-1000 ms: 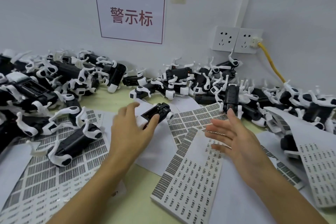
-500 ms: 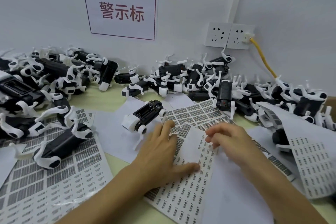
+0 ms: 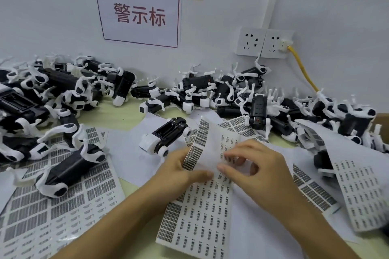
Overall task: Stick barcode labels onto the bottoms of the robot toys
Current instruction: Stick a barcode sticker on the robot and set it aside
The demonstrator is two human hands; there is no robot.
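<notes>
A black-and-white robot toy lies bottom-up on white paper at the table's middle, apart from both hands. In front of it a barcode label sheet curls up at its far end. My left hand holds the sheet's left edge, thumb on top of the paper. My right hand has thumb and forefinger together on a label near the sheet's raised part. Whether a label has come off is too small to tell.
Piles of the same robot toys line the wall from left to right. More label sheets lie at the left and right. A yellow cable runs from the wall sockets.
My left hand let go of the robot toy, which now lies on the paper, and came to the sheet. The sheet's far end has lifted, and my right hand now pinches at it.
</notes>
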